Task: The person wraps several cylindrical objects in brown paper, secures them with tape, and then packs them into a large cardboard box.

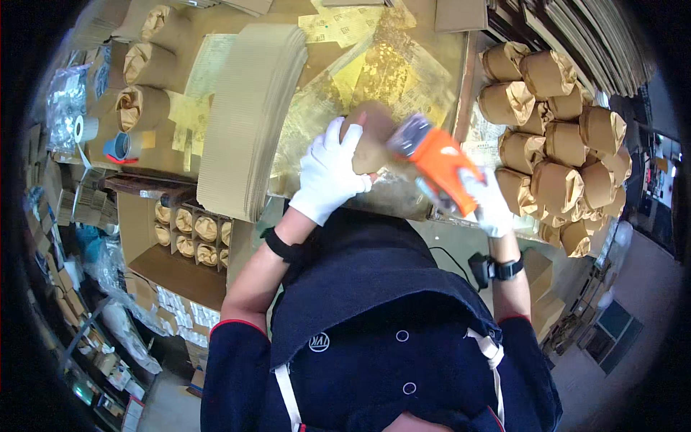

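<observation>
My left hand (331, 169), in a white glove with bare fingertips showing, grips the near left side of a rounded brown paper-wrapped bundle (374, 137) on the table. The gloved right hand (486, 198) is closed round a blunt orange tool (446, 165). Its dark, shiny head (412, 135) points at the bundle, a little apart from it. Motion blurs the tool, so its exact kind cannot be made out. Left of my hands stands a tall stack of corrugated cardboard sheets (248, 122).
Yellow-stained paper sheets (381, 68) cover the table. Many paper-wrapped bundles (558, 187) are piled at the right; several more (147, 65) stand at the far left. A divided carton (176, 270) holding bundles is at the lower left, near a blue tape roll (119, 146).
</observation>
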{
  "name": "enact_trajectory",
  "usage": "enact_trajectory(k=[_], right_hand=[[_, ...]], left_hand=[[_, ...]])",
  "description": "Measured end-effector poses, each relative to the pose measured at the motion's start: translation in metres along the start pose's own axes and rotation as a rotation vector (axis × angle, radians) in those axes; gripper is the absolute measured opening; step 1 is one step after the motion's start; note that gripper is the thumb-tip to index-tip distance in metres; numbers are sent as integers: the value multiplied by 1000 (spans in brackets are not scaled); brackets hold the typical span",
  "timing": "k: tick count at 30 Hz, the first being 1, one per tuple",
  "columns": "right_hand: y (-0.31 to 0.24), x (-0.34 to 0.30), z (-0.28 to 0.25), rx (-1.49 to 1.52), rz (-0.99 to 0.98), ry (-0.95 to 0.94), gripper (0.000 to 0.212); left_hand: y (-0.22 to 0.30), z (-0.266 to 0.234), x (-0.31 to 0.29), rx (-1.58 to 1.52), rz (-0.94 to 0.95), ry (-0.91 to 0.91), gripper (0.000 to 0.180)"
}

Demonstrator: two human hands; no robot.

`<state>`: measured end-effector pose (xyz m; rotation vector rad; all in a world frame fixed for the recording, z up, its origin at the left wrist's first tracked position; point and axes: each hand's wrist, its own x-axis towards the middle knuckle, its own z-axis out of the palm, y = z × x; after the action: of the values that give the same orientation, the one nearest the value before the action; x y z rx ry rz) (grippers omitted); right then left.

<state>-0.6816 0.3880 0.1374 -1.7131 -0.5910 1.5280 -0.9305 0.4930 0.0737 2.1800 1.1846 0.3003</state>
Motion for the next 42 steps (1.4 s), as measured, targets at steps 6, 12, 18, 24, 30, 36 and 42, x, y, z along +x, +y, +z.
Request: enact_trajectory(k=[6,12,18,24,30,36,42], right_hand=[[-2,26,53,-426,57,96,56],[15,10,36,-436,104,48,63],[44,9,47,-814,204,263,70],[59,-1,37,-794,165,272,74],[72,13,-13,-1232,-237,620,63],[110,39,-69,-1608,-977,577,57],[103,35,-74,-1488,-783,577,49]], left_hand=[[-10,-27,12,250,231,147,94],[-28,-30,30,146,143,13,98],[22,-9,60,267,11,-137,92],[-24,-3,-20,-37,406,193,87],[-55,-46,-76,-195,-341,-53,69],[-78,-47,-78,-573,-381,-95,55],[-101,-147,-113,-1247,-665,101,41]])
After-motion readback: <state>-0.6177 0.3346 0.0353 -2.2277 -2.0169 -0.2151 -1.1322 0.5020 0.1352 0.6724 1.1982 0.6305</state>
